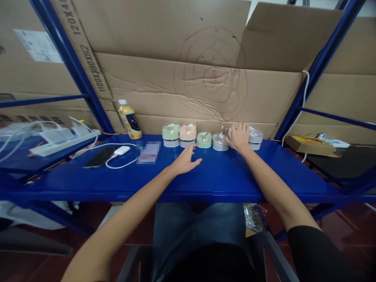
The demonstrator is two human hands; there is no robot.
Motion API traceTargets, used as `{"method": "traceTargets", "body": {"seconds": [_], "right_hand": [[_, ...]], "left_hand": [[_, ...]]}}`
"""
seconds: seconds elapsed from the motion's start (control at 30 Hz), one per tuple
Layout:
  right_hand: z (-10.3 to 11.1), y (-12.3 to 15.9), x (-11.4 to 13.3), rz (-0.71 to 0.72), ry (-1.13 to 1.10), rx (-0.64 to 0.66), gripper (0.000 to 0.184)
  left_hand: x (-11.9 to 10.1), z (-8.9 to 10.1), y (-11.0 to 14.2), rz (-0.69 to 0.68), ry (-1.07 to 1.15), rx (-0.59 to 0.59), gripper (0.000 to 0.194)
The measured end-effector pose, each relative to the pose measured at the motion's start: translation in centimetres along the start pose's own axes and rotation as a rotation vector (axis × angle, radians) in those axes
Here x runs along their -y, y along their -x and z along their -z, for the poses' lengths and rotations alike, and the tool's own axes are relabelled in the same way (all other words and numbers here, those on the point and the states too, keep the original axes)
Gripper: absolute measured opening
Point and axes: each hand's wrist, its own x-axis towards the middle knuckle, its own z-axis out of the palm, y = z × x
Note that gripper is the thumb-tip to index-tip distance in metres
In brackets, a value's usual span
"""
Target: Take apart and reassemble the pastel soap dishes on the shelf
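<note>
A row of small rounded plastic boxes with clear lids stands along the back of the blue shelf. From the left come a tall green box [170,134], a tall peach box [188,134], a low green box [204,140] and a low grey box [220,141]. My right hand [239,137] is wrapped over another clear-lidded box [228,132], mostly hidden beneath it. Just right of that hand is a tall grey box [255,137]. My left hand [185,160], open with thumb apart, rests in front of the peach box and holds nothing.
On the left of the blue shelf [211,176] are a yellow drink bottle [130,120], a dark phone [100,157], a white charger [122,150] with its cable, and a blurred-out item [149,152]. Cardboard [147,74] stands behind. Blue posts flank both sides.
</note>
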Motion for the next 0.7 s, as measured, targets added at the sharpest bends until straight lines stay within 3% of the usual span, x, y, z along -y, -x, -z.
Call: {"method": "traceTargets", "body": {"seconds": [0.13,0.37,0.5,0.7], "right_hand": [[-1.1,-0.4,-1.2,-0.088,0.085,0.071,0.068],[-1.8,-0.3,-2.1,-0.080,0.119,0.121,0.070],[-1.1,-0.2,-2.2,-0.105,0.065,0.090,0.061],[-0.7,-0.2,-3.1,-0.224,-0.010,0.016,0.062]], "left_hand": [[0.0,0.0,0.0,0.004,-0.004,0.006,0.067],[0.2,0.1,0.0,-0.005,-0.010,0.007,0.065],[0.2,0.1,0.0,-0.005,-0.015,0.009,0.065],[0.0,0.3,0.0,0.001,-0.024,0.022,0.065]]}}
